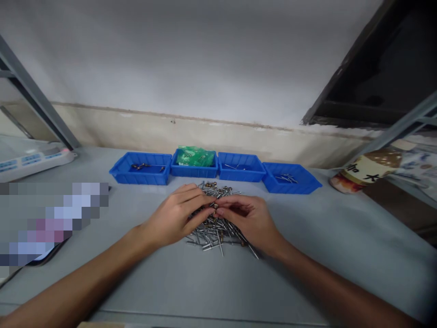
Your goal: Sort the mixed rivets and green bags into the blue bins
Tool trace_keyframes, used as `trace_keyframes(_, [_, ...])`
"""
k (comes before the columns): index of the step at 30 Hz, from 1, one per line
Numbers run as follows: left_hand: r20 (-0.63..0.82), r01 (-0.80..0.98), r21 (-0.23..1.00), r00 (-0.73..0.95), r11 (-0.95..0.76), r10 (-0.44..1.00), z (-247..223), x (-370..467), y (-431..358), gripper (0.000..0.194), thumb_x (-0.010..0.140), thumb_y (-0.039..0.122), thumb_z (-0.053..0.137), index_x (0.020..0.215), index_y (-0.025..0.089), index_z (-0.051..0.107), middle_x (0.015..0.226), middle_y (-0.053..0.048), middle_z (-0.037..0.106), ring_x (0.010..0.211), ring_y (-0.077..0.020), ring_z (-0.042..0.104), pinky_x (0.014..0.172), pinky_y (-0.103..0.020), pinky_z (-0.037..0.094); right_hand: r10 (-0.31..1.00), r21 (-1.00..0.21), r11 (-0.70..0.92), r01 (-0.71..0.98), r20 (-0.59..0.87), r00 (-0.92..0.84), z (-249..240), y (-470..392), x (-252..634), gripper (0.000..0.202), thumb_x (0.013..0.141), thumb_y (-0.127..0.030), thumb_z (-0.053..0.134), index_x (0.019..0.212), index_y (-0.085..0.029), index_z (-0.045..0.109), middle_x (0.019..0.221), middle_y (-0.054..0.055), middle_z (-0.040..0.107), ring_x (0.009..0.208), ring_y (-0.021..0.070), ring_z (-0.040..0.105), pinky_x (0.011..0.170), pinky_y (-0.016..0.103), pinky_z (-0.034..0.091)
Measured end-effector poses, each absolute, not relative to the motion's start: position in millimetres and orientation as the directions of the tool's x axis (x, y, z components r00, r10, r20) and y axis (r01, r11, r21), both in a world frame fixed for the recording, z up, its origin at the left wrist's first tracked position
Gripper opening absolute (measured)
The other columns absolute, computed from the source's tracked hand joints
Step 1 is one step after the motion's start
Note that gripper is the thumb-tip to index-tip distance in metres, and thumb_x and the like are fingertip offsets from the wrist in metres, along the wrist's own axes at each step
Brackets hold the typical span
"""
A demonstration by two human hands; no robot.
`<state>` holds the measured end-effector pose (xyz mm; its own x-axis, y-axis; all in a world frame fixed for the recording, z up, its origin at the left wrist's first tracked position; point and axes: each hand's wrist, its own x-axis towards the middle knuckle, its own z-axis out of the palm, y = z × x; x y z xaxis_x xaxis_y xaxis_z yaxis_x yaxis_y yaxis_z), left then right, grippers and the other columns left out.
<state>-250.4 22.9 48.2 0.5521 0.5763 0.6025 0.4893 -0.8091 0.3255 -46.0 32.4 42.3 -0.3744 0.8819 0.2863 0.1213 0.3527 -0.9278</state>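
Observation:
A heap of loose metal fasteners lies on the grey table, mostly thin silvery pins that look like blind rivets, with some brass-coloured pieces mixed in. Over the heap, my left hand and my right hand meet fingertip to fingertip. Thumb and fingers of both are pinched on one small brass-coloured metal piece. Its exact kind is too small to make out, and the fingers cover most of it. Part of the heap is hidden beneath the hands.
Behind the heap stand several blue bins: one with brass-coloured parts, one with a green packet, and two with a few pins. A labelled jar is at right; a power strip and blurred-out device at left.

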Motion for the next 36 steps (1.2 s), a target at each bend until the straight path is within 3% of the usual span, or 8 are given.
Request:
trace_keyframes(6, [0.571, 0.506, 0.314, 0.576, -0.804, 0.585, 48, -252, 22, 0.011, 0.093, 0.017, 0.053, 0.093, 0.017, 0.064, 0.083, -0.004, 0.065, 0.079, -0.0178, 0.054, 0.076, -0.036, 0.044, 0.858, -0.863, 0.453, 0.224, 0.354, -0.373, 43, 30, -45, 0.01, 0.082, -0.024, 0.069, 0.089, -0.022, 0.075, 0.084, 0.001, 0.076, 0.072, 0.0146, 0.069, 0.065, 0.026, 0.056])
trace_keyframes(16, [0.606, 0.582, 0.086, 0.614, -0.809, 0.506, 43, -249, 20, 0.011, 0.093, 0.016, 0.051, 0.092, 0.016, 0.062, 0.082, -0.005, 0.065, 0.078, -0.018, 0.053, 0.078, -0.037, 0.041, 0.711, -0.597, 0.703, 0.387, 0.589, -0.383, 33, 26, -42, 0.014, 0.087, -0.018, 0.063, 0.098, -0.022, 0.072, 0.092, 0.002, 0.076, 0.076, 0.0151, 0.071, 0.074, 0.028, 0.057])
trace_keyframes(22, [0.669, 0.479, 0.16, 0.59, -0.863, 0.452, 46, -247, 16, 0.007, 0.088, 0.011, 0.056, 0.088, 0.014, 0.062, 0.076, -0.004, 0.063, 0.072, -0.0169, 0.051, 0.07, -0.034, 0.042, 0.621, -0.543, 0.781, 0.308, 0.619, -0.482, 39, 27, -37, 0.01, 0.088, -0.015, 0.063, 0.093, -0.018, 0.071, 0.08, 0.001, 0.074, 0.067, 0.0118, 0.068, 0.064, 0.022, 0.055])
trace_keyframes(27, [0.683, 0.463, 0.129, 0.6, -0.877, 0.417, 49, -246, 14, 0.008, 0.085, 0.008, 0.06, 0.088, 0.014, 0.061, 0.077, -0.005, 0.065, 0.073, -0.0176, 0.052, 0.072, -0.036, 0.043, 0.551, -0.494, 0.83, 0.259, 0.656, -0.516, 42, 29, -35, 0.009, 0.087, -0.013, 0.063, 0.091, -0.017, 0.07, 0.079, 0.002, 0.074, 0.07, 0.011, 0.068, 0.067, 0.022, 0.055])
trace_keyframes(30, [0.686, 0.45, 0.236, 0.551, -0.861, 0.475, 48, -245, 14, 0.007, 0.085, 0.008, 0.06, 0.09, 0.014, 0.06, 0.078, -0.005, 0.063, 0.073, -0.0165, 0.053, 0.069, -0.033, 0.044, 0.573, -0.515, 0.818, 0.256, 0.686, -0.448, 41, 28, -38, 0.009, 0.086, -0.013, 0.065, 0.091, -0.018, 0.07, 0.081, 0.001, 0.073, 0.073, 0.0112, 0.068, 0.069, 0.023, 0.056])
trace_keyframes(33, [0.679, 0.413, 0.378, 0.484, -0.829, 0.551, 46, -242, 15, 0.006, 0.086, 0.009, 0.057, 0.089, 0.012, 0.06, 0.078, -0.005, 0.061, 0.072, -0.0147, 0.053, 0.065, -0.029, 0.045, 0.52, -0.449, 0.854, 0.262, 0.758, -0.394, 38, 26, -41, 0.013, 0.085, -0.008, 0.064, 0.093, -0.016, 0.07, 0.091, 0.005, 0.072, 0.082, 0.0125, 0.068, 0.076, 0.025, 0.056])
trace_keyframes(36, [0.67, 0.416, 0.401, 0.474, -0.816, 0.571, 45, -239, 15, 0.006, 0.087, 0.009, 0.055, 0.085, 0.012, 0.06, 0.076, -0.005, 0.06, 0.07, -0.0142, 0.052, 0.063, -0.028, 0.045, 0.476, -0.38, 0.875, 0.299, 0.782, -0.401, 33, 26, -43, 0.019, 0.085, -0.005, 0.063, 0.101, -0.014, 0.069, 0.094, 0.008, 0.072, 0.084, 0.0132, 0.068, 0.077, 0.026, 0.057])
